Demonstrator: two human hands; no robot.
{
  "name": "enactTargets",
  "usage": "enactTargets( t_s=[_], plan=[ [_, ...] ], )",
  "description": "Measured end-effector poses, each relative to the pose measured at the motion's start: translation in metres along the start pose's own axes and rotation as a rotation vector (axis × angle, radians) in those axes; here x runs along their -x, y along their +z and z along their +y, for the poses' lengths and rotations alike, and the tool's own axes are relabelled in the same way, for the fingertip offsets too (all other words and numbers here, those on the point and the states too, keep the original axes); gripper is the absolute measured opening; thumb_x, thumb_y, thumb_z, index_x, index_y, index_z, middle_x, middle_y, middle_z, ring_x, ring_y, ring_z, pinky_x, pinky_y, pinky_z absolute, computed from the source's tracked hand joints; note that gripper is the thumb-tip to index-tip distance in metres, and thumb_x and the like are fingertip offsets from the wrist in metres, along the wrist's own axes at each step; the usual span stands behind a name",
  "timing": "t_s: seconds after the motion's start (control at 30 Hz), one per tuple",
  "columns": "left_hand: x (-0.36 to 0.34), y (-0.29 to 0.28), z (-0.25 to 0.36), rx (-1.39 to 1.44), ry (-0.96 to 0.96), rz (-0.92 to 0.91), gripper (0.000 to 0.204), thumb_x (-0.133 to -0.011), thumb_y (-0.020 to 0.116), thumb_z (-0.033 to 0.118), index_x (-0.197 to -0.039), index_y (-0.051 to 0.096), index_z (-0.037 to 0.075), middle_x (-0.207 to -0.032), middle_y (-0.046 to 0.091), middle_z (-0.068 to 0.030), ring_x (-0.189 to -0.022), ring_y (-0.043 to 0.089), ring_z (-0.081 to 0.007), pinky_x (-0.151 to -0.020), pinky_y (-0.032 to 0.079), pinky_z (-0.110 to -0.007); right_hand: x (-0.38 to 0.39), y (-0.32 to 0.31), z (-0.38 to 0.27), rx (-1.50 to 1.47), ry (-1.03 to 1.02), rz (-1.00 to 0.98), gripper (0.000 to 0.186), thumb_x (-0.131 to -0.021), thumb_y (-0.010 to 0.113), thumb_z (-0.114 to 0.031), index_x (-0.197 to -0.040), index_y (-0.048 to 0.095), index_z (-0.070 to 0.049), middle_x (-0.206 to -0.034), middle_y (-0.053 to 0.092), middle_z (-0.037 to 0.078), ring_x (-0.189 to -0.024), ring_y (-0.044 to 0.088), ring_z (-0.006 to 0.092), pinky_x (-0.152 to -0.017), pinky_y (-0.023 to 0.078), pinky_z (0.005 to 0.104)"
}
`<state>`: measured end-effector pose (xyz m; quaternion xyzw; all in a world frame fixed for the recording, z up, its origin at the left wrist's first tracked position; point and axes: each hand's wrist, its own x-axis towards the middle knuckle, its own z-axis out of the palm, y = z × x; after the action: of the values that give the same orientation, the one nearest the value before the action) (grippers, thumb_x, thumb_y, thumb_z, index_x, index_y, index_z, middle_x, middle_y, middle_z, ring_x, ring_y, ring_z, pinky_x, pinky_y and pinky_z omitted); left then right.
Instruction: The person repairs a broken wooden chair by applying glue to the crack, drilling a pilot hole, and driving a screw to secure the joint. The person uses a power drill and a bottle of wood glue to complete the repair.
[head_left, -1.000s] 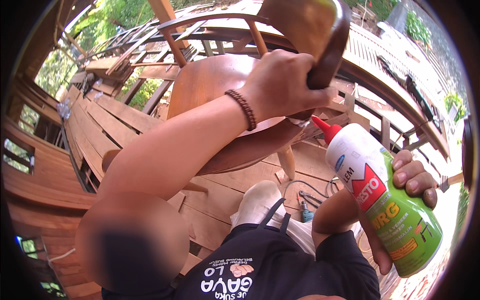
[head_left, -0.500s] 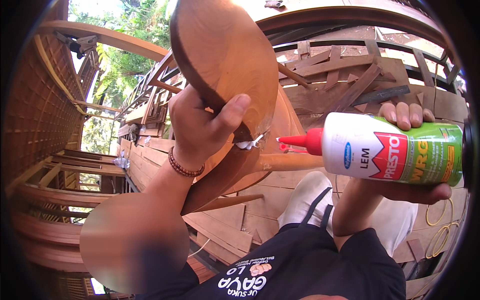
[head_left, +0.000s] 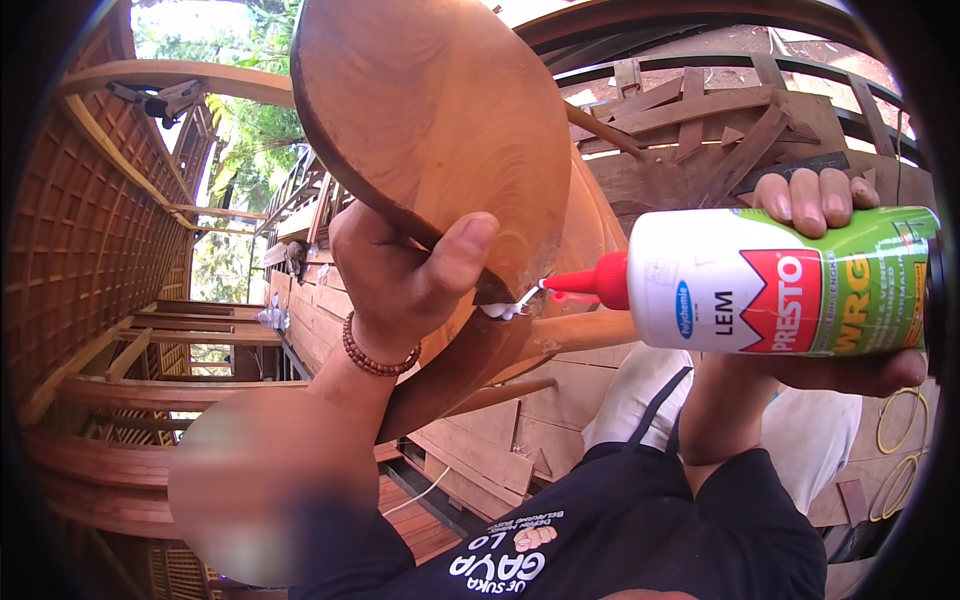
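My left hand [head_left: 405, 265] is closed round the edge of a curved, smooth wooden panel [head_left: 440, 120], its thumb lying on the near face. The panel looks like part of a wooden chair, with a lower wooden piece [head_left: 450, 365] meeting it below my hand. White glue [head_left: 503, 311] sits in a blob at that joint. In my right hand [head_left: 815, 200] a white and green glue bottle [head_left: 660, 280] lies on its side, fingers over its top and thumb underneath. Its red nozzle [head_left: 585, 284] points left, with the tip at a white strand rising from the blob.
Planks and offcuts [head_left: 710, 125] lie at the back right. A yellow cord [head_left: 900, 430] coils at the right. Wooden lattice panels [head_left: 100, 190] and beams [head_left: 110, 395] stand along the left. Below the wooden piece are floor boards [head_left: 475, 455].
The glue bottle has moved left with my right hand, bringing its nozzle tip to the strand of glue. The panel's top has shifted left and looks larger; my left hand still grips it.
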<state>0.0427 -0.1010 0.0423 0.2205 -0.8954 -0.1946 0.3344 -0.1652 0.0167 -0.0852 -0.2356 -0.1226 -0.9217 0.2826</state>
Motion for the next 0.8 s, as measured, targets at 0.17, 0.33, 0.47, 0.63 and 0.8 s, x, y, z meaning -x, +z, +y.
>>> enactTargets(
  t_s=[0.17,0.33,0.47,0.63,0.8],
  plan=[
    [0.0,0.001,-0.005,0.02,0.012,0.008,0.025,-0.08,0.075,0.02,-0.084,0.068,-0.003,-0.08,0.072,-0.0097,-0.07,0.068,-0.0149,-0.063,0.053,-0.027,-0.003,-0.008,0.001,0.067,-0.033,-0.075,0.113,-0.053,0.073,-0.081,-0.12,0.044,0.005,-0.1,0.053,0.01,-0.092,0.058,0.0223,-0.088,0.044,0.031],
    [0.001,0.003,-0.001,0.011,-0.005,0.033,0.025,-0.08,0.075,0.02,-0.084,0.068,-0.003,-0.079,0.072,-0.0095,-0.07,0.068,-0.015,-0.064,0.053,-0.027,-0.009,-0.01,0.006,0.111,-0.067,-0.214,0.109,-0.052,0.074,-0.081,-0.117,0.048,0.003,-0.098,0.055,0.009,-0.091,0.059,0.0214,-0.086,0.044,0.0308],
    [-0.001,0.002,0.0,-0.003,0.002,0.024,0.025,-0.08,0.075,0.02,-0.084,0.068,-0.003,-0.079,0.072,-0.0096,-0.07,0.069,-0.015,-0.064,0.053,-0.027,-0.011,-0.015,-0.002,0.159,-0.034,-0.266,0.108,-0.052,0.077,-0.079,-0.117,0.048,0.003,-0.097,0.055,0.009,-0.091,0.059,0.0209,-0.085,0.044,0.0312],
    [0.0,0.003,-0.001,0.0,-0.003,0.014,0.025,-0.081,0.074,0.02,-0.085,0.068,-0.003,-0.08,0.072,-0.0095,-0.07,0.068,-0.0147,-0.063,0.053,-0.027,-0.014,-0.014,0.002,0.084,-0.043,-0.321,0.112,-0.058,0.071,-0.081,-0.126,0.046,0.004,-0.106,0.057,0.014,-0.099,0.06,0.0263,-0.088,0.044,0.0361],
    [0.001,0.002,-0.002,-0.009,0.0,0.02,0.025,-0.081,0.074,0.019,-0.087,0.068,-0.004,-0.081,0.072,-0.0088,-0.07,0.067,-0.0137,-0.063,0.052,-0.027,-0.005,-0.018,0.004,0.004,-0.018,-0.126,0.103,-0.063,0.071,-0.075,-0.122,0.044,0.006,-0.102,0.053,0.014,-0.095,0.055,0.0245,-0.09,0.042,0.0355]
  ],
)
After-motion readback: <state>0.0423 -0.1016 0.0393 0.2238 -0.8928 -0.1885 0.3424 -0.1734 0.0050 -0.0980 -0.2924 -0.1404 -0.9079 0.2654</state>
